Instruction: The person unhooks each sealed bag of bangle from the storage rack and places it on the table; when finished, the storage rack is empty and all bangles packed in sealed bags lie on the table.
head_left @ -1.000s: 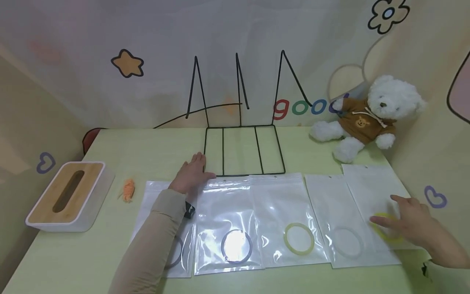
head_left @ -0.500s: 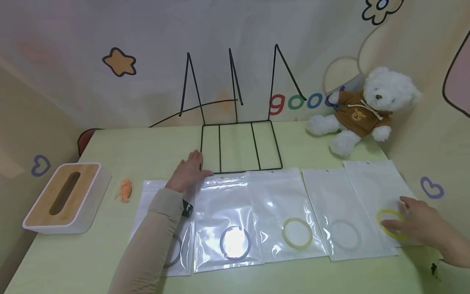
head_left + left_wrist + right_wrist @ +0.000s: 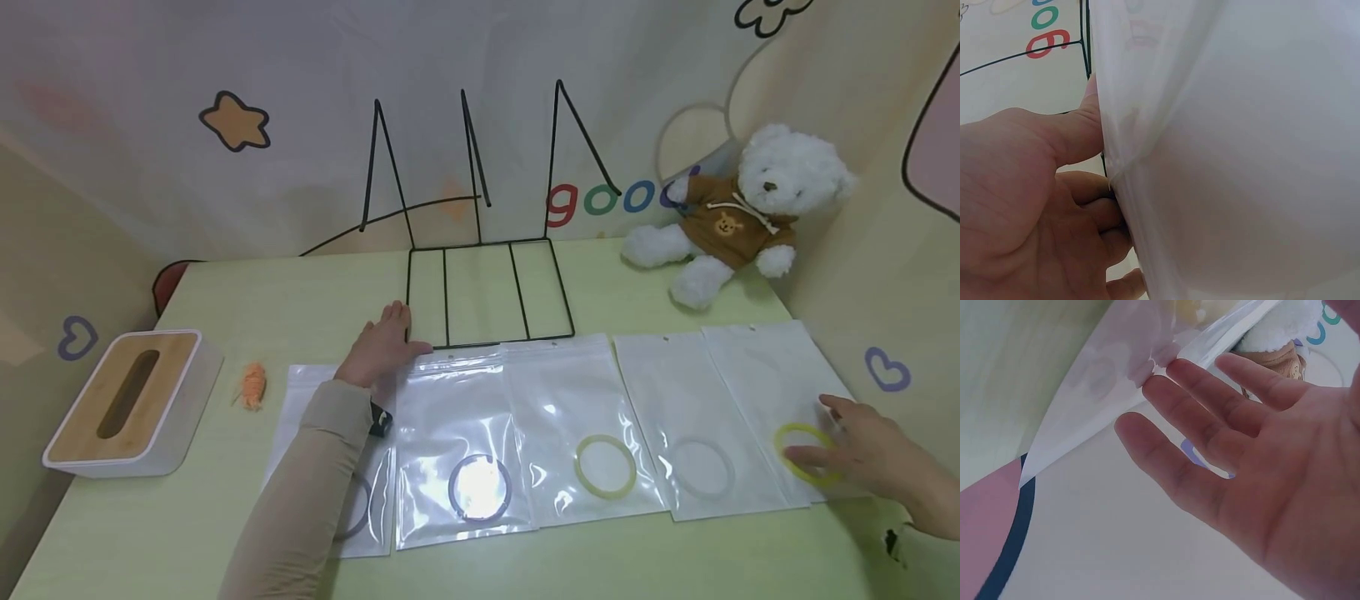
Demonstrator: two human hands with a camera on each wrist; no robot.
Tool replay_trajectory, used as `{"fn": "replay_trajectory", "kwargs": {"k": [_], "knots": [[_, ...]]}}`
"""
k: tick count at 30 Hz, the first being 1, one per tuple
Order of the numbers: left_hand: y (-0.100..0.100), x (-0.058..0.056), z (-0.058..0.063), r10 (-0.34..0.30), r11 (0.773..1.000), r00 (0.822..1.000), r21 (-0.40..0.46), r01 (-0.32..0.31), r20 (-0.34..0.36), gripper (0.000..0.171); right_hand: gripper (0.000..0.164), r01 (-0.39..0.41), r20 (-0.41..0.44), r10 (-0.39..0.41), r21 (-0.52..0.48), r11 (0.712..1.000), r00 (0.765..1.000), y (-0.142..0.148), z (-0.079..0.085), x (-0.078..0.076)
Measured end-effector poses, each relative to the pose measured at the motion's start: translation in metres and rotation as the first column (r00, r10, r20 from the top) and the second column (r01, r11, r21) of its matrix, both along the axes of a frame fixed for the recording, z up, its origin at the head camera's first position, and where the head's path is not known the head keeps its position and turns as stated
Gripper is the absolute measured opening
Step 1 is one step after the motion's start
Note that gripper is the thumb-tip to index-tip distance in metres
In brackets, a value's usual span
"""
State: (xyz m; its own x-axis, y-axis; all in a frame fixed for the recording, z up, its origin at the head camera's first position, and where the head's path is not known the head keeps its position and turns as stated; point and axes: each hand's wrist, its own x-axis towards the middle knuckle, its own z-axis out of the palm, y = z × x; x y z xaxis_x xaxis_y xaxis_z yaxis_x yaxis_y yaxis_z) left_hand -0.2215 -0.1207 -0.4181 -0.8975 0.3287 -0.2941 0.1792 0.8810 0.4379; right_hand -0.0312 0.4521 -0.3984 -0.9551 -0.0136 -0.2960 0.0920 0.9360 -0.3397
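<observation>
Several clear zip bags lie in an overlapping row. Each holds a thin ring: a grey ring (image 3: 480, 488) and a yellow-green ring (image 3: 605, 467) sit in the middle two bags. My left hand (image 3: 378, 346) lies at the top edge of the left bags, fingertips at the near left corner of a black wire rack (image 3: 487, 343). In the left wrist view its thumb and fingers are right at the bag's edge (image 3: 1124, 181). My right hand (image 3: 862, 446) rests on the rightmost bag (image 3: 772, 358), fingers loosely extended, thumb over its yellow ring (image 3: 789, 432).
The rack's tall prongs rise toward the back wall. A white teddy bear (image 3: 731, 221) in a brown hoodie sits back right. To the left are a tissue box (image 3: 123, 400) with a wooden lid and a small orange bundle of string (image 3: 253, 386).
The rightmost bag has slid a little to the right together with my right hand. My left hand stays at the rack's corner. The head view has tilted down slightly.
</observation>
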Motion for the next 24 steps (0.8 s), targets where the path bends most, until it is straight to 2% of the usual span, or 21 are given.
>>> {"fn": "replay_trajectory", "kwargs": {"k": [11,19,24], "knots": [[0.0005,-0.0001,0.0004,0.004,1.0,1.0,0.002,-0.004,0.026,0.084,0.107,0.022,0.064,-0.02,-0.026,0.999,0.998,0.0022,-0.0015,0.0029],[-0.0001,0.0013,0.0024,-0.005,1.0,0.999,0.001,0.005,0.037,0.085,0.099,0.097,-0.011,-0.098,-0.023,0.995,0.995,0.0024,0.0002,0.0045],[0.0001,0.0,0.002,-0.012,1.0,1.0,0.009,0.012,0.029,0.085,0.096,0.105,-0.025,-0.106,-0.021,0.994,0.994,0.0023,0.0053,0.005]]}}
